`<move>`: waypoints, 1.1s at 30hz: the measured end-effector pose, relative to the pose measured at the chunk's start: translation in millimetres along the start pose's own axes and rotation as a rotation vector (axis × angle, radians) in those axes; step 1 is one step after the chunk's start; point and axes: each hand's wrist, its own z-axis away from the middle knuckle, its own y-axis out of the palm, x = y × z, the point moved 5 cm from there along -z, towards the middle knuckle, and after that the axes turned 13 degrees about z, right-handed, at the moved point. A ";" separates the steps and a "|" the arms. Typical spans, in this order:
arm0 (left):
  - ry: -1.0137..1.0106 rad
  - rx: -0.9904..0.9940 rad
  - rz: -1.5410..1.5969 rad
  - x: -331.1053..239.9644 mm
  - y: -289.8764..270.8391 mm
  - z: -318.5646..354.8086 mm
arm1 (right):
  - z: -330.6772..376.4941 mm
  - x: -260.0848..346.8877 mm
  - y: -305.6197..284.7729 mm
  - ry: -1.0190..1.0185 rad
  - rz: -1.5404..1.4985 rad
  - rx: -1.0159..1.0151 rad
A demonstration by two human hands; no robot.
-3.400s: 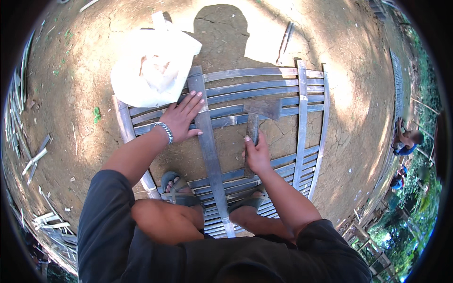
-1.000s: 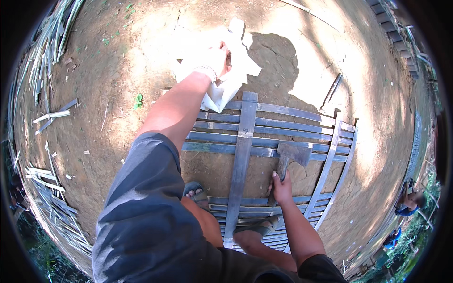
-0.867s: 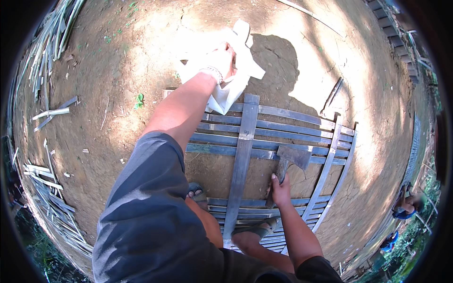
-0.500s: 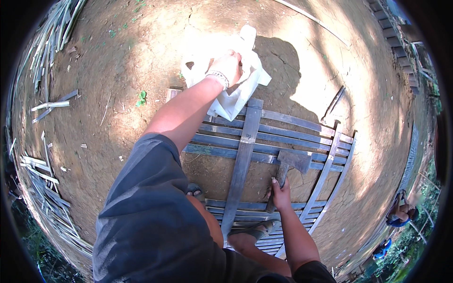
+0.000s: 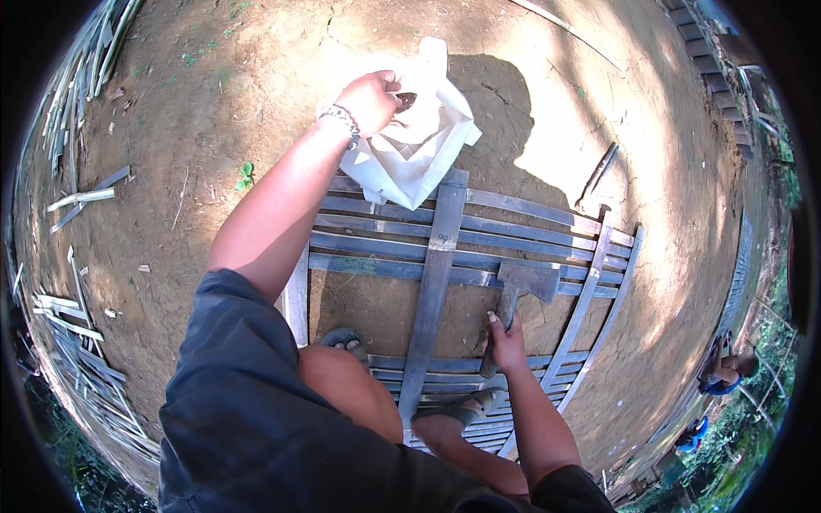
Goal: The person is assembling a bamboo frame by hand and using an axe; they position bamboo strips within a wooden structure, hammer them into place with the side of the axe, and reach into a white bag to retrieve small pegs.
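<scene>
So my left hand (image 5: 369, 98) is up at the mouth of the white bag (image 5: 410, 158), fingers pinching something small and dark. Right hand (image 5: 507, 342) is clenched around the hatchet (image 5: 517, 291) handle, blade resting on the slatted panel (image 5: 428, 282).

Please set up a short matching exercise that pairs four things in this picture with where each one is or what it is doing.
Things:
1. left hand
2. right hand
3. white bag
4. wooden frame

Places or states:
A. lies flat on the dirt, under the person's sandalled feet
B. grips the handle of the hatchet, whose head rests on the slats
C. sits on the ground at the frame's far edge, mouth open
D. reaches into the bag's mouth, fingers closed on something small and dark

Pairs: 1-D, 2-B, 3-C, 4-A
</scene>
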 end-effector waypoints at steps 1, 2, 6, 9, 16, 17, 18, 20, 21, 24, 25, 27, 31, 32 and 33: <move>0.010 -0.009 0.007 1.4 -9.7 -3.2 | 0.3 -0.4 1.8 0.004 -0.001 -0.003; 0.021 -0.016 0.016 3.7 -15.9 -7.9 | -0.7 -3.8 2.6 0.000 -0.003 -0.006; 0.174 -0.051 -0.181 -12.0 -33.8 -14.3 | -4.0 -6.5 8.8 -0.026 -0.020 -0.013; 0.258 -0.077 -0.164 -0.9 -30.7 -34.0 | -0.1 -0.7 9.3 -0.011 -0.025 -0.020; 0.192 -0.163 -0.455 11.9 -9.1 -48.8 | -0.8 2.1 6.5 -0.016 -0.023 -0.007; 0.164 -0.188 -0.532 12.5 -4.8 -46.8 | -0.9 1.9 5.1 -0.013 -0.016 -0.005; 0.149 -0.184 -0.576 5.2 -1.0 -38.0 | 0.2 5.1 5.3 -0.008 -0.012 -0.002; 0.306 -0.257 -0.704 13.5 5.5 -37.3 | 1.1 7.0 5.7 -0.003 -0.004 0.000; 0.385 -0.294 -0.768 13.7 8.4 -33.9 | 1.2 6.8 5.7 -0.003 -0.001 -0.001; 0.347 -0.225 -0.752 20.3 13.2 -29.1 | 1.0 4.7 5.5 0.007 0.008 -0.001; 0.272 -0.137 -0.707 20.5 14.3 -29.1 | 1.4 3.5 4.8 0.013 0.011 -0.002; 0.120 0.039 -0.616 15.9 10.8 -28.0 | 1.9 6.5 4.2 0.018 0.005 -0.004; 0.058 0.038 -0.340 10.5 -6.9 -24.7 | 0.8 3.4 5.0 0.022 -0.002 -0.001; 0.041 0.000 -0.322 20.4 -11.1 -33.2 | 0.0 2.6 5.5 0.010 -0.002 -0.005; 0.079 -0.031 -0.352 20.6 -11.5 -32.8 | -0.9 1.5 6.1 -0.001 -0.001 -0.010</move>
